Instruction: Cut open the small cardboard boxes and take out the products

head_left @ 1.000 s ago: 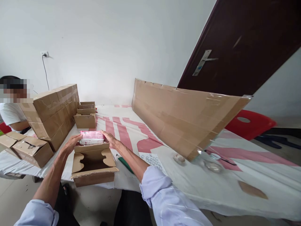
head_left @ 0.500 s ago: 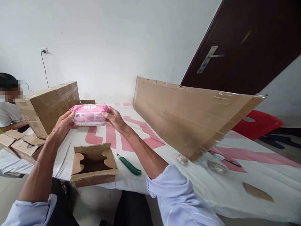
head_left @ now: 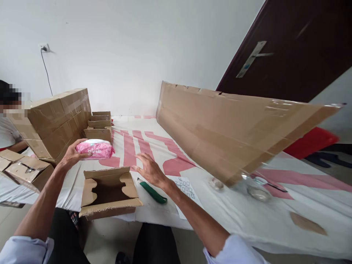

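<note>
Hands: my left hand (head_left: 72,155) grips pink wipes pack (head_left: 95,149) above surface (head_left: 220,212); my right hand (head_left: 148,169) spread, empty.
Below: open carton (head_left: 109,190).
Near right: green knife (head_left: 152,192).

Pink soft pack (head_left: 95,149), white top face, lying flat, held aloft at its left end. Open brown carton (head_left: 109,190) sits empty below, flaps spread, at counter (head_left: 275,220) edge.

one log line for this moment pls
left hand: holds pink pack | right hand: open, above green knife | open box: empty, at table edge
</note>
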Tool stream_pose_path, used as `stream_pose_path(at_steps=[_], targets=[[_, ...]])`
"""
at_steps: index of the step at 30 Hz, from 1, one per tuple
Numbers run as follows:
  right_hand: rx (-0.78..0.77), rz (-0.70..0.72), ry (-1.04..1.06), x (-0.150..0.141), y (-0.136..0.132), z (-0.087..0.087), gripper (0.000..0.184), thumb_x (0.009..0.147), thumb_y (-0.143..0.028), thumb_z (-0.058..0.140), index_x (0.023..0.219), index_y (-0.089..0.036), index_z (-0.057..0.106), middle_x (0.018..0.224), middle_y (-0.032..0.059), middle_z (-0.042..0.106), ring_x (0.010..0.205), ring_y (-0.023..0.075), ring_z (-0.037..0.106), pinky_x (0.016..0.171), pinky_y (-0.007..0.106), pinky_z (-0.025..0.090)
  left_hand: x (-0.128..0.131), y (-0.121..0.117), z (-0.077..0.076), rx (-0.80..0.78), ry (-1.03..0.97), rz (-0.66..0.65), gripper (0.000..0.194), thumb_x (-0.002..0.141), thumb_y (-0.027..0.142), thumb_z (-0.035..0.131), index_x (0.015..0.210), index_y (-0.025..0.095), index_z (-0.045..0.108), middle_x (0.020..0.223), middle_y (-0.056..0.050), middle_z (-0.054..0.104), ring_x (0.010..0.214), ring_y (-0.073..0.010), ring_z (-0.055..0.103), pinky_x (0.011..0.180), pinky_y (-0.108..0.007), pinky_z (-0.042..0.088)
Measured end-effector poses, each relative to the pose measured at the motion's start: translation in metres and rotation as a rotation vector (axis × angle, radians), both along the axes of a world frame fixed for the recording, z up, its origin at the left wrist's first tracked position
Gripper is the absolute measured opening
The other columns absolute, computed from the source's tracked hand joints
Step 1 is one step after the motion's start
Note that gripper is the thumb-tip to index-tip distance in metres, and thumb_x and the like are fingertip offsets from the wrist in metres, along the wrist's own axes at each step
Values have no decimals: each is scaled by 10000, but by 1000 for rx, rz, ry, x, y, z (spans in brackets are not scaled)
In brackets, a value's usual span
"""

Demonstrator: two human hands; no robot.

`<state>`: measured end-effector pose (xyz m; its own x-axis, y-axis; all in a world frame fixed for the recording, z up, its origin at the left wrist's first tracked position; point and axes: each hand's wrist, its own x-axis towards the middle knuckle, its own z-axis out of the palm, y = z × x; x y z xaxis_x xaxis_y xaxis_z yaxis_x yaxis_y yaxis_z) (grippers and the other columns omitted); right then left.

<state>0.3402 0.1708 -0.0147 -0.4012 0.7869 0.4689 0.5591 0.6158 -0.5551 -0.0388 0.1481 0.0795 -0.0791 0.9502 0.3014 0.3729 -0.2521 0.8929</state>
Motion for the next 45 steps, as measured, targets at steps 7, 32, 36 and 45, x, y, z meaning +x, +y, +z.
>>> stream_pose_path(at_steps=[7, 32, 36, 45], targets=[[48, -278, -219, 58, -40, -152, 180, 974, -354, 666, 1117, -252, 706, 1073, 116, 706, 1008, 334, 687, 881, 481, 584, -46, 50, -88, -12, 296, 137, 752, 544, 564, 958, 1139, 152, 756, 1031, -84, 732, 984, -312, 687, 922, -436, 574], [282, -365, -219, 52, -52, -167, 203, 1135, -372, 472, 1106, -225, 608, 979, 80, 671, 885, 263, 614, 789, 396, 495, -6, 175, -187, -104, 716, 145, 303, 824, 296, 713, 1119, 230, 709, 1105, -106, 753, 1091, -358, 700, 989, -477, 562], [288, -370, -224, 53, -53, -166, 201, 1135, -367, 473, 1117, -219, 608, 988, 84, 673, 895, 263, 615, 798, 398, 500, -1, 199, -190, -122, 698, 77, 371, 809, 262, 668, 1176, 215, 684, 1213, -117, 749, 1153, -338, 683, 1042, -470, 546], [270, -369, -225, 53, -53, -164, 146, 1115, -313, 507, 1130, -210, 609, 997, 84, 667, 908, 263, 603, 815, 401, 490, 19, 251, -153, -248, 648, -12, 604, 806, 321, 679, 1385, 155, 644, 1437, -202, 684, 1370, -432, 593, 1169, -569, 470]])
